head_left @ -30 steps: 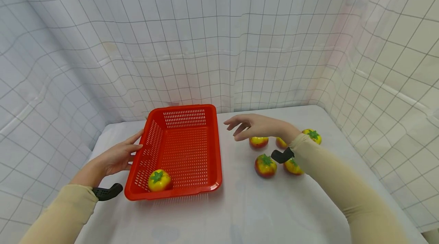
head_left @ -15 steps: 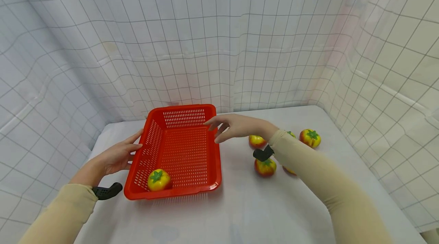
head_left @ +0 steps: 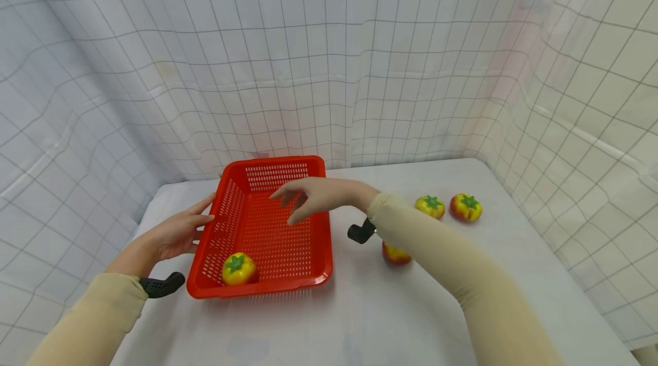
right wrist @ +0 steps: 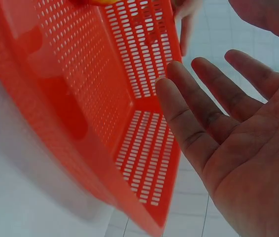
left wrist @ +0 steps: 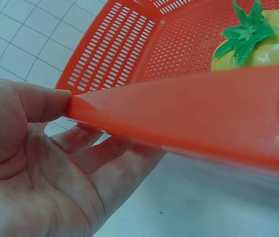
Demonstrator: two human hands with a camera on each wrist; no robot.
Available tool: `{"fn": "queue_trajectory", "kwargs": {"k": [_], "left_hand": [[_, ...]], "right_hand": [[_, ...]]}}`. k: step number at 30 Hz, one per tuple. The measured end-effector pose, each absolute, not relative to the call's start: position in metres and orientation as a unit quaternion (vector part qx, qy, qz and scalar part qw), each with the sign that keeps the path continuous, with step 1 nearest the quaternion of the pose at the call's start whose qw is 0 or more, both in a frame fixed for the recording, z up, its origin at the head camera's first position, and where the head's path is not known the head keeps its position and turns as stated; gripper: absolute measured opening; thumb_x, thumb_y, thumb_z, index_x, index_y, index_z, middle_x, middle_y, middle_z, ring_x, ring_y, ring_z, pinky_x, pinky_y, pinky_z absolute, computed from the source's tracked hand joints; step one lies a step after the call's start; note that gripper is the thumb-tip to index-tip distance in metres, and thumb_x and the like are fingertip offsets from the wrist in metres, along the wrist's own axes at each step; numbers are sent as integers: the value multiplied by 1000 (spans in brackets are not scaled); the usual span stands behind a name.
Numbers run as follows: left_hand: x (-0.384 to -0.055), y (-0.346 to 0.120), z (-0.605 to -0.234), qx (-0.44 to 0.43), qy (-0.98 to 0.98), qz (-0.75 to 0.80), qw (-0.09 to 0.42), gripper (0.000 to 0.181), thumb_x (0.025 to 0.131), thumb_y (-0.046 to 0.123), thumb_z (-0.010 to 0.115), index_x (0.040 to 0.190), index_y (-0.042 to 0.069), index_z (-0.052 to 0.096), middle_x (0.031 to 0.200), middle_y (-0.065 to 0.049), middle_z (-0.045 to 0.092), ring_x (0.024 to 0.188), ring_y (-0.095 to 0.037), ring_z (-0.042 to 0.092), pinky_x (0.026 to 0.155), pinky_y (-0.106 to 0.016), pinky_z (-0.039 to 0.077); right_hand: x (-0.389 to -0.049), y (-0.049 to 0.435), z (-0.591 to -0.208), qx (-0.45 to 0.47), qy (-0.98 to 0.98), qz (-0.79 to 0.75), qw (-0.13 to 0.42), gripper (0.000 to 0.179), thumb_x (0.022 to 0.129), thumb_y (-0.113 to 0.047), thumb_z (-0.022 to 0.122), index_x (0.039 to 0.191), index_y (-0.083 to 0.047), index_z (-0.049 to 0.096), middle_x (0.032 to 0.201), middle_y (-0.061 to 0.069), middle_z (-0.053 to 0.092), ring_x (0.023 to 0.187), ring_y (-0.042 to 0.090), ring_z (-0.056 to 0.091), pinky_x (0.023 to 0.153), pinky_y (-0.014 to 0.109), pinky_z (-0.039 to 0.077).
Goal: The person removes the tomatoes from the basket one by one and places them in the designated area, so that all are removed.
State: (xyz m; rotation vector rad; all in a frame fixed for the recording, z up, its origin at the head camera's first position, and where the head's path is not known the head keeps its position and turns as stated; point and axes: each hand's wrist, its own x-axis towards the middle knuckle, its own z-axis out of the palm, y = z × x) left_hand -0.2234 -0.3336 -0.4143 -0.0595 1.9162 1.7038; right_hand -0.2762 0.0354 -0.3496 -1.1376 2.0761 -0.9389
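Note:
The red perforated plastic basket (head_left: 277, 246) stands on the left half of the table. One yellow-red fruit with a green leafy top (head_left: 239, 270) sits in its near left corner. My left hand (head_left: 172, 237) holds the basket's left rim; in the left wrist view its thumb (left wrist: 48, 102) is against the rim and the other fingers pass below it. Above the basket's right side hovers my right hand (head_left: 316, 197), holding nothing. Its fingers (right wrist: 191, 123) are loosely bent and apart in the right wrist view.
To the right lie more such fruits: one fruit (head_left: 429, 206) at the back, another fruit (head_left: 465, 208) beside it, and a nearer fruit (head_left: 396, 254) partly behind the right forearm. A white gridded curtain (head_left: 339, 69) surrounds the white table (head_left: 354, 320).
My right hand has moved left, from beside the fruits to over the basket. The left hand, the basket and the fruit in it have stayed put.

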Motion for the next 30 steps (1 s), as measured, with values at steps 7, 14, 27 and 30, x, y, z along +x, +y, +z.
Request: {"fn": "queue_trajectory", "kwargs": {"k": [7, 14, 27, 30], "left_hand": [[-223, -333, -415, -23, 716, 637, 285, 71, 112, 25, 40, 163, 36, -9, 161, -30, 21, 118, -34, 61, 94, -55, 54], [-224, -332, -415, -25, 710, 641, 289, 71, 113, 24, 38, 162, 37, -11, 162, -30, 19, 118, -34, 61, 94, -55, 55], [-222, -332, -415, -26, 716, 639, 281, 74, 112, 28, 42, 161, 40, -12, 164, -28, 17, 123, -37, 59, 96, -57, 52], [-221, -332, -415, -24, 715, 639, 282, 74, 112, 28, 41, 161, 39, -13, 164, -28, 17, 124, -37, 59, 96, -57, 52]], "right_hand": [[-274, 11, -351, -437, 770, -351, 305, 60, 90, -31, 79, 145, -26, 56, 130, -11, 58, 117, 8, 59, 93, 28, 54], [-271, -11, -354, -434, 757, -364, 326, 63, 88, -29, 81, 146, -28, 55, 132, -12, 57, 116, 8, 60, 91, 27, 55], [-276, -44, -370, -417, 766, -352, 341, 65, 87, -27, 82, 146, -29, 55, 133, -14, 56, 122, 5, 50, 91, 27, 53], [-277, -51, -374, -410, 768, -350, 345, 65, 86, -27, 83, 145, -30, 55, 132, -15, 56, 122, 6, 50, 91, 28, 53]]}}
